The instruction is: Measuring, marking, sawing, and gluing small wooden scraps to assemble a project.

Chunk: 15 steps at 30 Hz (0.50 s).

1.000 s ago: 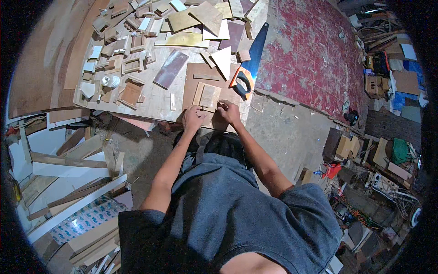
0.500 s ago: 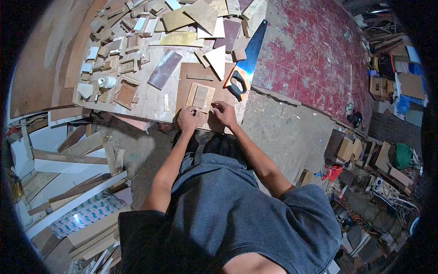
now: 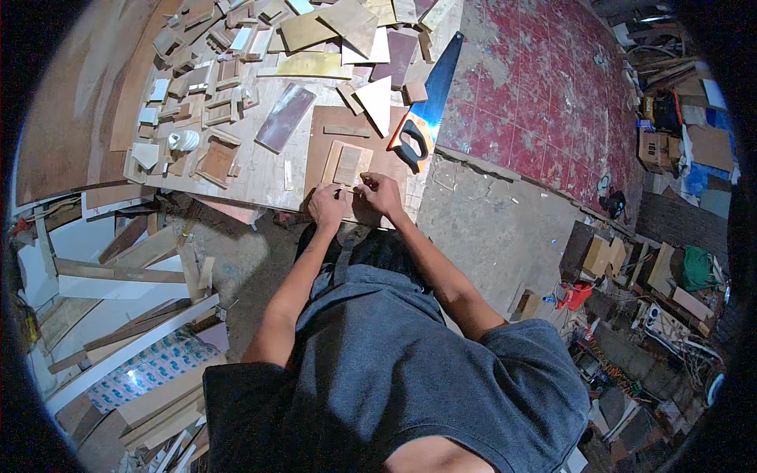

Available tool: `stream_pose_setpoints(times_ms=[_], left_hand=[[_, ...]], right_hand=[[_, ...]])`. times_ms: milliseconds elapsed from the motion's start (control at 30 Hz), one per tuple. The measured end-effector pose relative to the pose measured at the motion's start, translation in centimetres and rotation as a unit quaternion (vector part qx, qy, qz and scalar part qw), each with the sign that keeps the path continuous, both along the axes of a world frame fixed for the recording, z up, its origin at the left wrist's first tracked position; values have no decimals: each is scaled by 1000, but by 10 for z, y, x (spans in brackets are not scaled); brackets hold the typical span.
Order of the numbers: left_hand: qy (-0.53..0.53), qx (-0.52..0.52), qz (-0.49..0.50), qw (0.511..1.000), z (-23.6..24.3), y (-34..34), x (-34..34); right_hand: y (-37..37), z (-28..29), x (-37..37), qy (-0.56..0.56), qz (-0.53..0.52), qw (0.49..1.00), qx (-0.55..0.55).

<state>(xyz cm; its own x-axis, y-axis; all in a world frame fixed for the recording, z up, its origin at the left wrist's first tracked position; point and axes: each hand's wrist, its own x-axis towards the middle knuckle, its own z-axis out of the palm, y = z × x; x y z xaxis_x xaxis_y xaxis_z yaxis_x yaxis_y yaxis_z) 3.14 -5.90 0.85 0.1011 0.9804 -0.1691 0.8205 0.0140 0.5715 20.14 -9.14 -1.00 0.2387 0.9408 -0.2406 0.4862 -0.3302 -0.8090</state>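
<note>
A small rectangular wooden piece [image 3: 349, 163], with a paler border on its left and right, lies flat on a brown board [image 3: 317, 142] at the table's near edge. My left hand [image 3: 326, 206] rests at its near left corner, fingers curled and closed. Just to the right, my right hand [image 3: 382, 195] has thumb and fingers pinched together by the near right corner. Whatever either hand holds is too small or hidden to make out. Beyond the piece, a short wooden strip [image 3: 345, 131] lies across the board.
A handsaw [image 3: 430, 110] with a black and orange handle lies at the table's right edge. Several small wooden boxes, offcuts and a white bulb [image 3: 184, 141] cover the left and far table. Scrap wood [image 3: 118, 272] piles up on the floor at left; clutter lines the right.
My right hand has shifted a little left, bringing its fingertips closer to my left hand and the wooden piece. My left hand stays almost in place.
</note>
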Motion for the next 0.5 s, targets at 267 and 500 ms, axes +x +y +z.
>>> stream_pose_setpoints(times_ms=[267, 500], left_hand=[[-4, -12, 5, 1000, 5, 0, 1], [-68, -43, 92, 992, -2, 2, 2]], right_hand=[[-2, -1, -2, -9, -4, 1000, 4], [0, 3, -1, -25, 6, 1000, -2]])
